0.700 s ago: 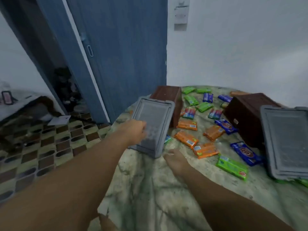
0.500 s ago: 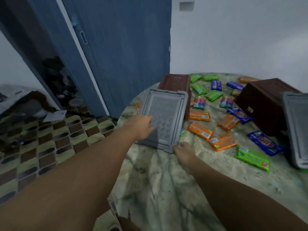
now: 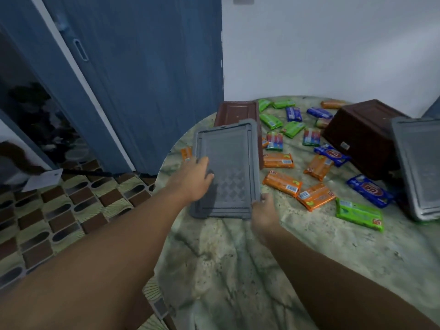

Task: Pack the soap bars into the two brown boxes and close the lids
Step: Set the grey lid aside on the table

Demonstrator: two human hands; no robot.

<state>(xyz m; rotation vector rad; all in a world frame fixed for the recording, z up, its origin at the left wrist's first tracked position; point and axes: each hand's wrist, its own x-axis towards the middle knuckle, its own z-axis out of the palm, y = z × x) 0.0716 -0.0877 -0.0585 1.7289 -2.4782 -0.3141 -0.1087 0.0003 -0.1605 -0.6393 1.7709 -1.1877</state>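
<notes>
A grey lid (image 3: 228, 163) leans against a brown box (image 3: 235, 113) lying on its side at the table's left edge. My left hand (image 3: 192, 177) lies on the lid's left face, fingers spread. At the lid's lower right corner, my right hand (image 3: 264, 210) grips the rim. A second brown box (image 3: 362, 134) lies tipped at the right, with another grey lid (image 3: 419, 167) propped against it. Several soap bars lie loose between the boxes: orange (image 3: 282, 182), green (image 3: 359, 214), blue (image 3: 369, 190).
The round table (image 3: 238, 270) has a marbled green cover. A blue door (image 3: 147, 67) stands just behind the left box. Patterned floor tiles (image 3: 59, 215) lie below the table's left edge. A white wall (image 3: 333, 44) is behind.
The view has tilted down and closer. My right hand has moved up from the table and taken the lid's lower right corner. The lid now stands squarer to me.
</notes>
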